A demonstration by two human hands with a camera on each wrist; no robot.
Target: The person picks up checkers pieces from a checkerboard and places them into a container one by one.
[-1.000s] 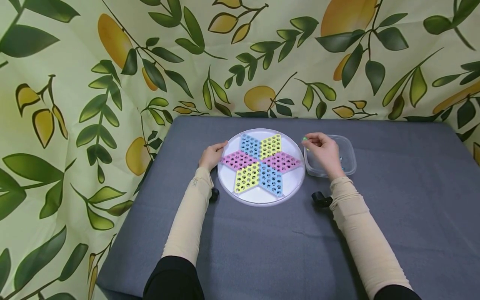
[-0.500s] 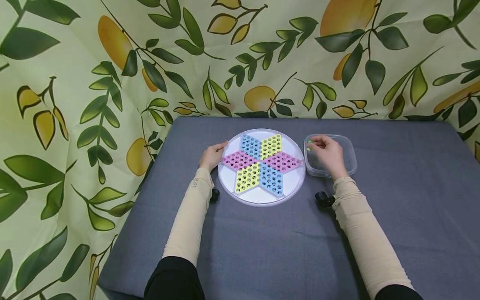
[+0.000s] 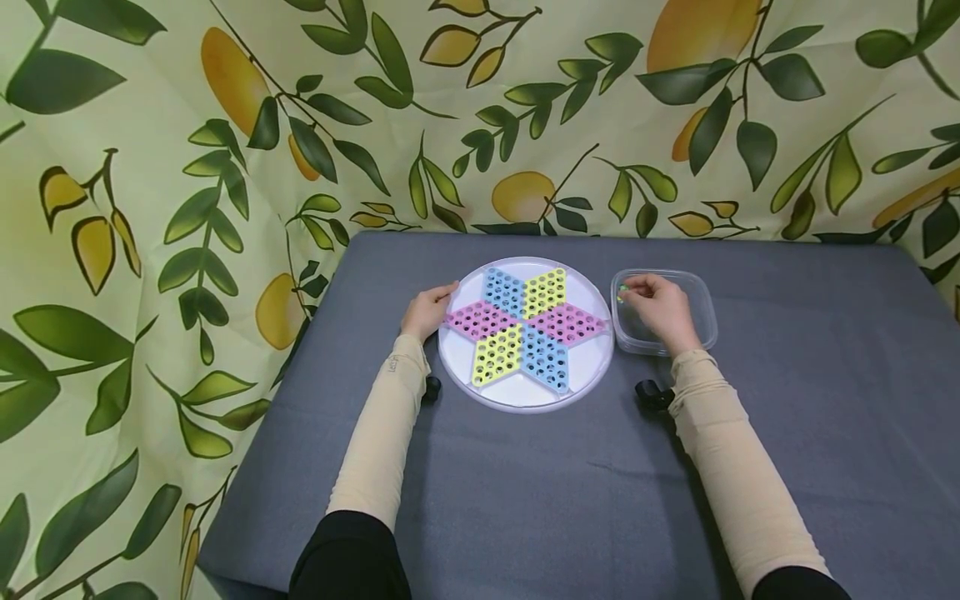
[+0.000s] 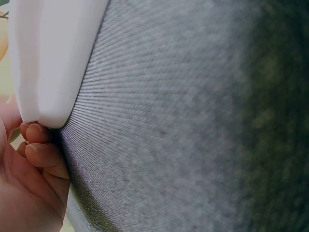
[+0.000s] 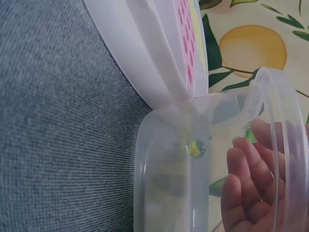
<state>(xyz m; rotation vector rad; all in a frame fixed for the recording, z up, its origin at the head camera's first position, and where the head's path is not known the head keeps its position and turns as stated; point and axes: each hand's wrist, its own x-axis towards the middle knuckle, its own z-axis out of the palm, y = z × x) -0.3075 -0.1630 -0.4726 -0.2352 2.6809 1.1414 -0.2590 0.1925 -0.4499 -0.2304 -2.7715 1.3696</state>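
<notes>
A round white Chinese checkers board (image 3: 459,367) with a star of blue, yellow and pink holed sections lies on the table. My left hand (image 3: 426,312) holds its left rim; in the left wrist view, curled fingers (image 4: 44,153) sit under the edge of the board (image 4: 58,72). To the right stands a clear plastic container (image 3: 703,312). My right hand (image 3: 660,307) is over its left part, pinching a green marble (image 5: 249,132) between thumb and finger. A yellow-streaked marble (image 5: 197,148) rests low inside the container, seen through its wall.
The grey cloth-covered table (image 3: 525,500) extends around both. The container stands right against the board's right edge. Behind the table hangs a curtain (image 3: 450,108) printed with leaves and fruit. Black wrist devices (image 3: 654,395) are strapped at the cuffs.
My right hand has moved a little to the right, from the container's left rim to over its inside, with the green marble. The left hand stays on the board's rim.
</notes>
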